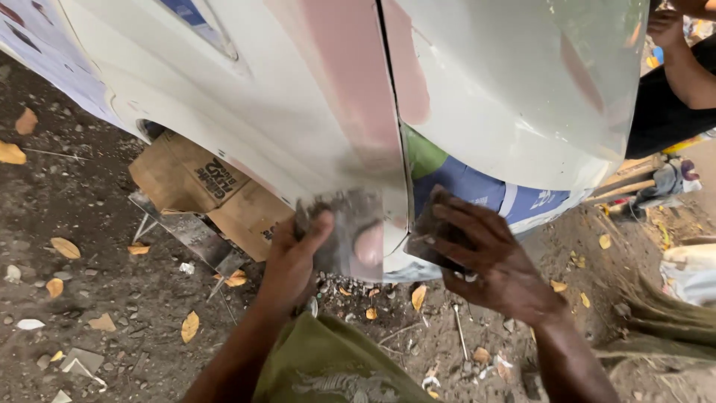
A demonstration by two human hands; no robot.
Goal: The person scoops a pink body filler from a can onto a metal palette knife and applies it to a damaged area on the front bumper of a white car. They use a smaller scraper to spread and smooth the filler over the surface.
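Left hand [292, 257] pinches a thin, stiff scraper [349, 231] flat against the car panel [298, 112] near its seam, while right hand [488, 261] grips a dark pad [432, 227] just beside; both look light, easily held by their edges

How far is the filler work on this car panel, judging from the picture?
Done: pink filler already covers broad patches on both sides of the panel gap. In hand: the left hand presses a grey-smeared scraper on the lower edge, and the right hand holds a dark flat pad at the next panel. Left: the patches are bare and unpainted, and the paper masking is in place.
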